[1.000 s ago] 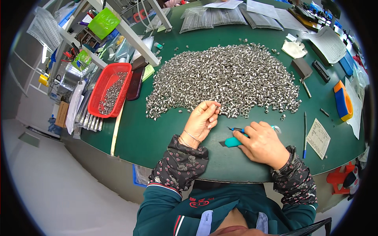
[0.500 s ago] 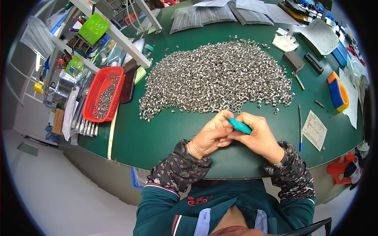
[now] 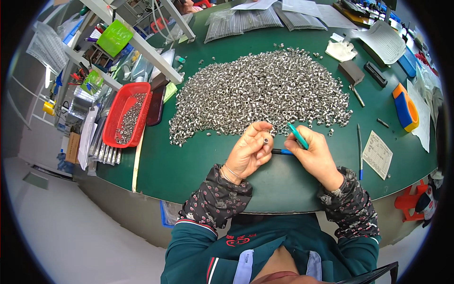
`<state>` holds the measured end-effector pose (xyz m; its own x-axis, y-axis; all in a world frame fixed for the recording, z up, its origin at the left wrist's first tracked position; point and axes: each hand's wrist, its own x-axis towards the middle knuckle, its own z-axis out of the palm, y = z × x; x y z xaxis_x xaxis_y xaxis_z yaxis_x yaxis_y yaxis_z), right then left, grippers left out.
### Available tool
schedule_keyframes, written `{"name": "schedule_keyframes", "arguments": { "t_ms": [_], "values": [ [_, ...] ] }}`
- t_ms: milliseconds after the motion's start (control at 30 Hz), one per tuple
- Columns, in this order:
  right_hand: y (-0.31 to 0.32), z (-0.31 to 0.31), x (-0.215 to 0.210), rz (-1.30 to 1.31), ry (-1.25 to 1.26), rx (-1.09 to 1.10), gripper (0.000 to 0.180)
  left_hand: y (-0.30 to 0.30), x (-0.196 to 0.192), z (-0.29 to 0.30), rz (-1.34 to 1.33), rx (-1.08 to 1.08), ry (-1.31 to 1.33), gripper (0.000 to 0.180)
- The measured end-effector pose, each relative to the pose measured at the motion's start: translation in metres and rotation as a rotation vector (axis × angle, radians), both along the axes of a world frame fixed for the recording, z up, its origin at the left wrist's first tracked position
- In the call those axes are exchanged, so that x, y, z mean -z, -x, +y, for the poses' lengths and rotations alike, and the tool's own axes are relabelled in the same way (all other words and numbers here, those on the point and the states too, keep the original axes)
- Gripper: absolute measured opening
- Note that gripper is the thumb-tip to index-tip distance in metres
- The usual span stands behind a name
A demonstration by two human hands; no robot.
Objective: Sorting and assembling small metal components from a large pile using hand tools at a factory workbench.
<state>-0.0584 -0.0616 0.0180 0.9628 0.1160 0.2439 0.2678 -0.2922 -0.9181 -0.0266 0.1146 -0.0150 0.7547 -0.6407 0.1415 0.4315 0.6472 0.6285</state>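
My left hand (image 3: pixel 248 150) is closed, palm partly turned up, with a small silver metal ring (image 3: pixel 266 140) pinched at the fingertips. Another bit of metal shows by its index finger. My right hand (image 3: pixel 313 152) grips a slim teal-handled tool (image 3: pixel 299 137), tilted with its end toward the upper left. The tool is apart from the ring. Beneath and between the hands lies a dark pen-like stick with a blue part (image 3: pixel 282 152), partly covered by the right hand. Just beyond the fingers spreads a wide heap of similar metal rings (image 3: pixel 260 90).
A red plastic basket (image 3: pixel 147 102) with more rings stands left, by a dark phone-like slab (image 3: pixel 156 106). At right lie a blue pen (image 3: pixel 360 151), a paper slip (image 3: pixel 377 155), a yellow-blue tape dispenser (image 3: pixel 406 109) and a grey block (image 3: pixel 351 72). Plastic sleeves (image 3: pixel 243 26) lie behind the heap.
My hands have come apart: the left moved slightly left with the ring, the right moved right with the teal tool. The dark pen-like stick now shows between them.
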Motion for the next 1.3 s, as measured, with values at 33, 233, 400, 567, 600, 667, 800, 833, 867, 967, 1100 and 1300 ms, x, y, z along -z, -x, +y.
{"name": "schedule_keyframes", "arguments": {
  "t_ms": [33, 233, 400, 567, 600, 667, 800, 833, 867, 967, 1100, 1300],
  "values": [
    [0.001, 0.000, -0.001, 0.011, 0.075, 0.045, 0.008, -0.002, 0.002, 0.003, -0.006, 0.000, 0.000, 0.026],
    [0.001, 0.001, 0.005, -0.324, 0.241, 0.157, 0.026, -0.007, 0.008, 0.006, 0.087, -0.102, -0.069, 0.020],
    [0.000, -0.005, 0.003, -0.274, 0.386, 0.138, 0.033, -0.009, 0.007, 0.008, 0.120, -0.153, -0.130, 0.019],
    [-0.002, -0.004, 0.001, -0.238, 0.379, 0.164, 0.025, -0.013, 0.013, 0.013, 0.114, -0.131, -0.113, 0.015],
    [-0.001, -0.005, 0.000, -0.219, 0.389, 0.151, 0.024, -0.013, 0.013, 0.013, 0.101, -0.160, -0.113, 0.015],
    [0.000, -0.006, -0.003, -0.199, 0.400, 0.139, 0.024, -0.013, 0.013, 0.012, 0.090, -0.186, -0.112, 0.016],
    [0.000, -0.007, -0.004, -0.134, 0.438, 0.098, 0.025, -0.012, 0.007, 0.012, 0.099, -0.256, -0.200, 0.014],
    [0.000, -0.008, -0.003, -0.161, 0.442, 0.092, 0.025, -0.012, 0.007, 0.013, 0.092, -0.263, -0.219, 0.014],
    [-0.001, -0.008, -0.002, -0.161, 0.442, 0.092, 0.025, -0.013, 0.008, 0.013, 0.092, -0.263, -0.219, 0.014],
    [-0.001, -0.007, 0.000, -0.189, 0.451, 0.085, 0.024, -0.013, 0.010, 0.013, 0.081, -0.277, -0.219, 0.013],
    [0.000, -0.008, 0.000, -0.199, 0.468, 0.067, 0.024, -0.012, 0.008, 0.011, 0.076, -0.295, -0.243, 0.013],
    [0.000, -0.008, -0.001, -0.169, 0.470, 0.049, 0.022, -0.012, 0.007, 0.010, 0.062, -0.326, -0.347, 0.011]
  ]
}}
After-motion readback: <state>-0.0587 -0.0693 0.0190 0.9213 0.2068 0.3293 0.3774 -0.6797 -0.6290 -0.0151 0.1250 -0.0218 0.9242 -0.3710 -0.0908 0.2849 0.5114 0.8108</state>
